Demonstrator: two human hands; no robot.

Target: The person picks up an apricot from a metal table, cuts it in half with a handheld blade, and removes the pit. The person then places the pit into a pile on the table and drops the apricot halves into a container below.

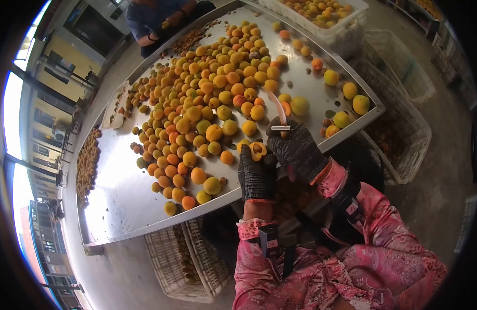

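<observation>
While the gloved left hand (256,175) pinched a split apricot (257,150) between its fingertips over the near rim of the steel table (120,201), the halves gaped upward, probably so that the inside lay exposed. The gloved right hand (296,149), touching it, had its fingers curled tight around a small knife (278,109), whose pale end pointed up and away, seemingly to stay clear of the fruit. Loose apricots (207,98) lay heaped within easy reach.
</observation>
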